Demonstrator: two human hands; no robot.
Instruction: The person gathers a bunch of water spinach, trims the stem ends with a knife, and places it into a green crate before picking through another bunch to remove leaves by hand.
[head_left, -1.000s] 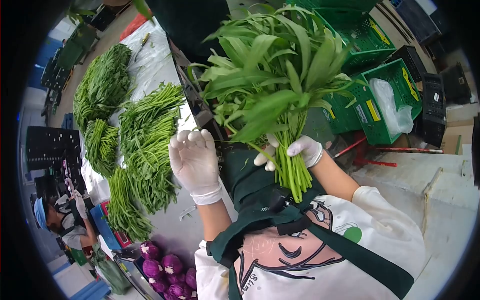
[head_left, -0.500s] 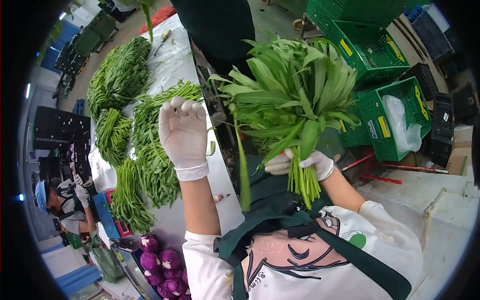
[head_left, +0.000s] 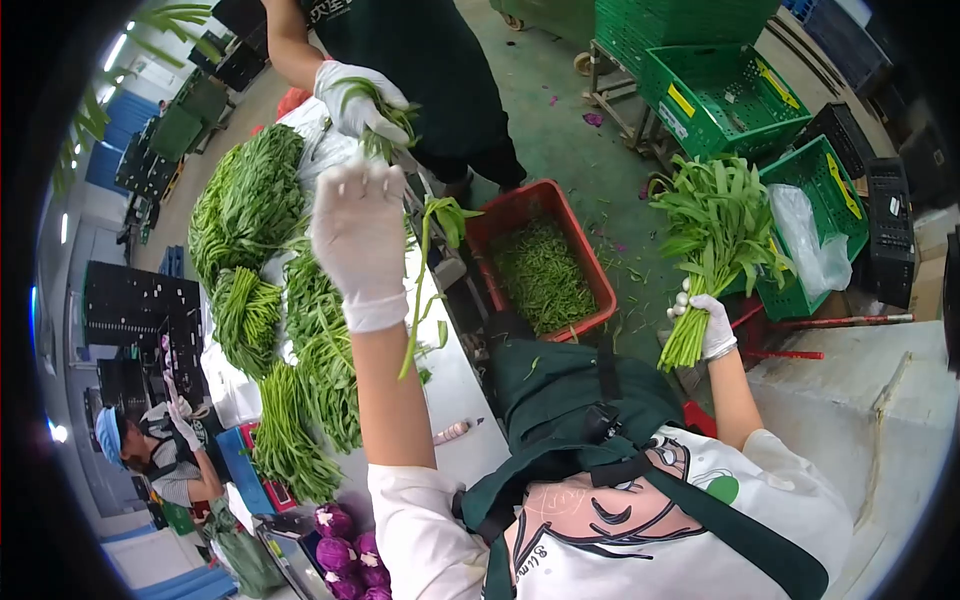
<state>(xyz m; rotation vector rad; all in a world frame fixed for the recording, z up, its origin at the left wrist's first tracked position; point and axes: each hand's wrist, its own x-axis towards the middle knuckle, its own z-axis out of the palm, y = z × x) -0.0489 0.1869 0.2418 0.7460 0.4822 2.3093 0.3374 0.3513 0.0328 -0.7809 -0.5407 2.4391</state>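
Note:
My left hand (head_left: pixel 362 235), in a whitish glove, is raised over the table with its fingers half curled and apart, and I see nothing in it. A loose green stem (head_left: pixel 418 300) with leaves hangs just to its right, with a gap between them. Out to the right, my right hand (head_left: pixel 712 328), also gloved, is closed around the stems of a leafy green bunch (head_left: pixel 715 225), leaves pointing up. On the table (head_left: pixel 470 460) lie piled greens (head_left: pixel 245 185) and bundles of stems (head_left: pixel 290 430).
A co-worker's gloved hand (head_left: pixel 365 100) holds some greens beyond my left hand. A red bin (head_left: pixel 590 290) of trimmings stands on the floor, green crates (head_left: pixel 720 95) at upper right. Purple cabbages (head_left: pixel 335 550) sit at lower left. Another person (head_left: pixel 165 450) is at far left.
My right hand has carried the bunch outward to the right, uncovering the red bin. My left hand has tipped forward and risen slightly. The co-worker's hand with greens has come into view.

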